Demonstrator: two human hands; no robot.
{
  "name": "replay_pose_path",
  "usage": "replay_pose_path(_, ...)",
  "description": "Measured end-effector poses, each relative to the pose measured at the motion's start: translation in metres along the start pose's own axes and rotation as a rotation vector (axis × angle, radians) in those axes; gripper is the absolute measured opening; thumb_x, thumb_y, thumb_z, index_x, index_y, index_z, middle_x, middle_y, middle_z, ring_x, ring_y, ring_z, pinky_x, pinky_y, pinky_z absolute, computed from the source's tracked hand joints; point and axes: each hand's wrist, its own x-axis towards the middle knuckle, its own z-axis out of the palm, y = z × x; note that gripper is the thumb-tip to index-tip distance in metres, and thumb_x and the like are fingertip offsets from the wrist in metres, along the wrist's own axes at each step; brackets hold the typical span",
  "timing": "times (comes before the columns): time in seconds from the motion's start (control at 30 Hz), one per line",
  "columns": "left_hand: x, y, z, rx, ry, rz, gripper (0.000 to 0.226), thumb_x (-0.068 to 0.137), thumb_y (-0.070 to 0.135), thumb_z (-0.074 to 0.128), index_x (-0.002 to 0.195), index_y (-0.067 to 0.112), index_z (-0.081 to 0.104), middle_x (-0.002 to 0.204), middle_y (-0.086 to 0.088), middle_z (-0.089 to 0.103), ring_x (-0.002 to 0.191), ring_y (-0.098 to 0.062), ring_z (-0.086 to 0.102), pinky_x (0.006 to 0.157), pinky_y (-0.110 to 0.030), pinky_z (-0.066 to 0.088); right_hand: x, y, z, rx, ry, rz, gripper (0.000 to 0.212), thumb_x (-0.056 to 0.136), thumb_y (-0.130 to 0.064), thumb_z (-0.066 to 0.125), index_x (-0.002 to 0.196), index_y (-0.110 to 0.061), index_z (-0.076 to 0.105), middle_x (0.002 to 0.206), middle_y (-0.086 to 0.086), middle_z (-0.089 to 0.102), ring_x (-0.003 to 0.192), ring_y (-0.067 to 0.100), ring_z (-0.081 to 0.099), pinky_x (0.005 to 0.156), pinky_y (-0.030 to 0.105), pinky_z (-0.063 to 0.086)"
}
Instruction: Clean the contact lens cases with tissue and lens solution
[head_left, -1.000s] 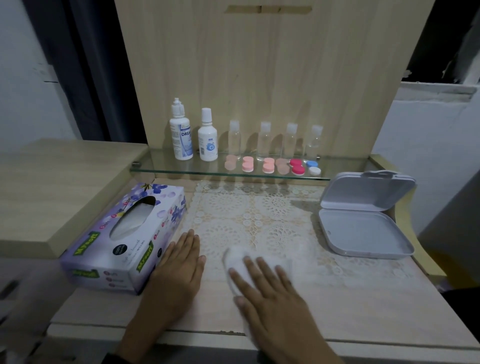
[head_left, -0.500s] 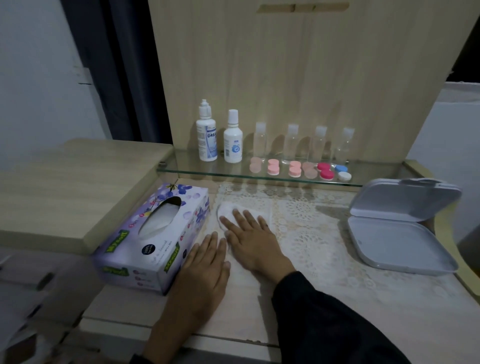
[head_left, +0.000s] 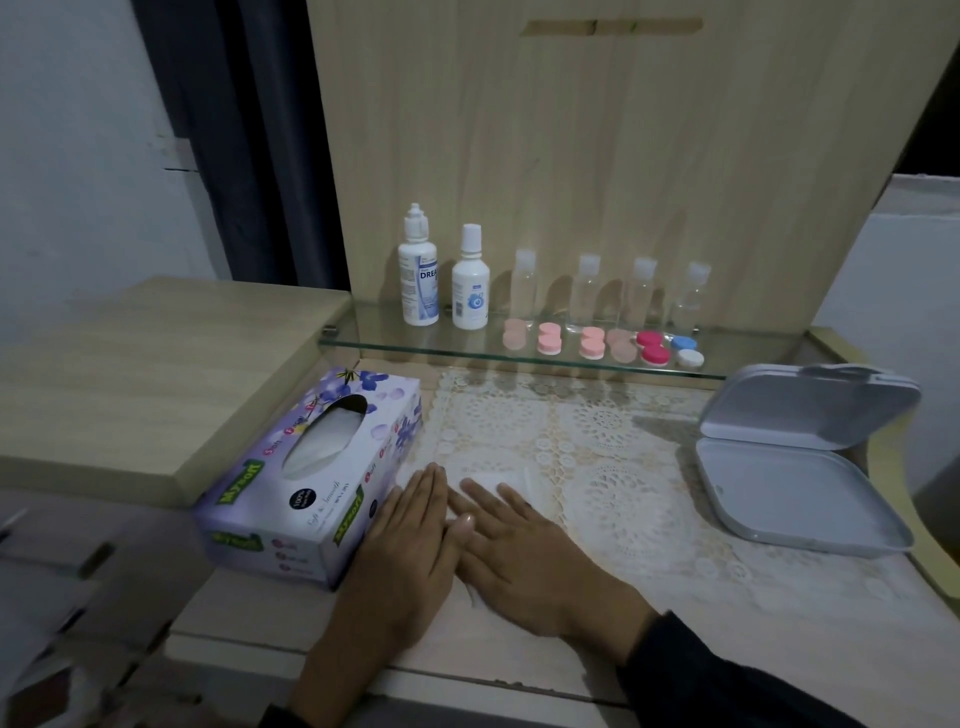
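Observation:
A white tissue (head_left: 506, 477) lies flat on the lace mat, and my right hand (head_left: 519, 551) presses on it with straight fingers. Beside it, my left hand (head_left: 410, 551) rests flat on the table, against the tissue box (head_left: 311, 478). Several contact lens cases (head_left: 602, 345) in pink, red and blue-white sit in a row on the glass shelf (head_left: 395, 338). Two white lens solution bottles (head_left: 418, 267) stand at the shelf's left, with several small clear bottles (head_left: 587, 291) behind the cases.
An open grey hinged box (head_left: 795, 493) sits at the right of the table. A raised wooden ledge (head_left: 130, 374) borders the left, behind the tissue box. A wooden back panel (head_left: 597, 156) rises behind the shelf.
My right hand has slid the tissue back toward me from near the shelf, after pushing it away a second ago. The left hand has stayed flat beside the tissue box.

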Motion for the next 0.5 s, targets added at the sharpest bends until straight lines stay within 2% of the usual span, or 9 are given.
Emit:
replay_pose_path(0.1,0.0,-0.003,-0.002,-0.004,-0.032,-0.003,0.055,0.102,0.036,0.026,0.123,-0.004,0.058,0.131,-0.016,0.056,0.12,-0.027,0.055,0.101,-0.038,0.034,-0.02,0.004,-0.004,0.004,-0.013,0.018,0.049,0.099,-0.049,0.007,0.148,-0.043,0.005,0.157,-0.017,-0.01,0.142,0.002,-0.018,0.117,0.03,-0.013)
replay_pose_path(0.2,-0.003,-0.004,-0.009,0.004,-0.14,-0.01,0.057,0.1,0.04,0.023,0.124,0.004,0.06,0.133,-0.011,0.054,0.122,-0.024,0.053,0.105,-0.032,0.029,-0.028,0.025,-0.011,0.023,-0.003,0.16,0.046,0.098,-0.051,0.006,0.144,-0.053,-0.001,0.155,-0.02,-0.013,0.141,0.0,-0.021,0.118,0.033,-0.011)
replay_pose_path(0.3,-0.022,0.0,-0.025,0.075,-0.223,0.01,0.063,0.1,0.044,0.015,0.124,0.007,0.059,0.133,-0.009,0.055,0.122,-0.021,0.053,0.104,-0.028,0.025,-0.022,0.05,-0.011,0.005,0.063,0.348,0.049,0.096,-0.052,0.003,0.145,-0.05,0.0,0.157,-0.015,-0.01,0.143,0.006,-0.016,0.119,0.036,-0.008)
replay_pose_path(0.4,-0.057,0.0,-0.038,0.084,-0.159,0.055,0.053,0.099,0.042,0.018,0.126,0.007,0.049,0.129,-0.011,0.058,0.125,-0.02,0.043,0.105,-0.029,0.023,-0.008,0.054,-0.009,0.023,0.086,0.437,0.049,0.098,-0.05,0.007,0.147,-0.046,0.001,0.159,-0.01,-0.008,0.145,0.01,-0.014,0.117,0.035,-0.011)
replay_pose_path(0.5,-0.077,0.0,-0.044,0.135,-0.116,0.018,0.048,0.097,0.038,0.019,0.126,0.01,0.046,0.128,-0.009,0.058,0.13,-0.016,0.032,0.106,-0.029,0.021,0.003,0.039,-0.006,0.053,0.093,0.44,0.049,0.1,-0.048,0.008,0.148,-0.043,0.0,0.159,-0.007,-0.009,0.144,0.012,-0.016,0.117,0.036,-0.011)
